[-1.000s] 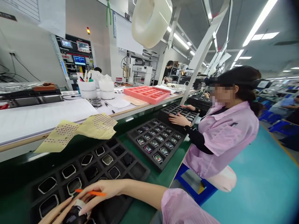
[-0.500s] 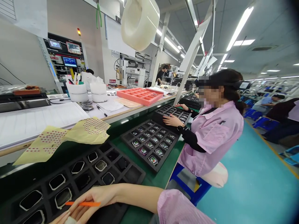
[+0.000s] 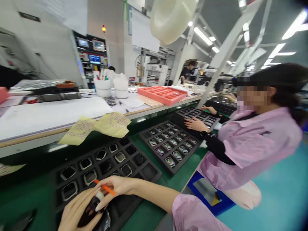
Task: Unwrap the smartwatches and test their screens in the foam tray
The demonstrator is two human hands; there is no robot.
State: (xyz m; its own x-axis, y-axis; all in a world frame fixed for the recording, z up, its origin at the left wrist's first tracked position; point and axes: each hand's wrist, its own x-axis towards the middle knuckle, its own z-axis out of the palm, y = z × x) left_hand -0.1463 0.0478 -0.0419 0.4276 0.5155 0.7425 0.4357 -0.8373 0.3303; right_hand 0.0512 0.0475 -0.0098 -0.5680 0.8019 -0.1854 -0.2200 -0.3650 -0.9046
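My left hand (image 3: 74,207) curls round a dark, glossy watch part (image 3: 88,212), low over the near tray. Beside it, my right hand (image 3: 117,185) pinches a thin orange stick (image 3: 108,190), and its fingertips reach to the same watch part. Something white shows at the right fingertips; what it is I cannot make out. Beneath both hands lies a black foam tray (image 3: 154,178) with square watch frames (image 3: 86,163) and dark watch pieces in its pockets. My hands hide part of its near side.
A second black tray (image 3: 176,169) of watches lies further right. A co-worker in a pink smock (image 3: 262,144) works there with both hands at another tray. Yellow dotted sheets (image 3: 113,123) overhang the shelf edge. An orange compartment tray (image 3: 166,99) and white cups (image 3: 103,88) stand on the shelf.
The view has swung left, so things sit further right. My left hand now shows more fully, with the dark watch part in it. The orange stick has tilted in my right hand.
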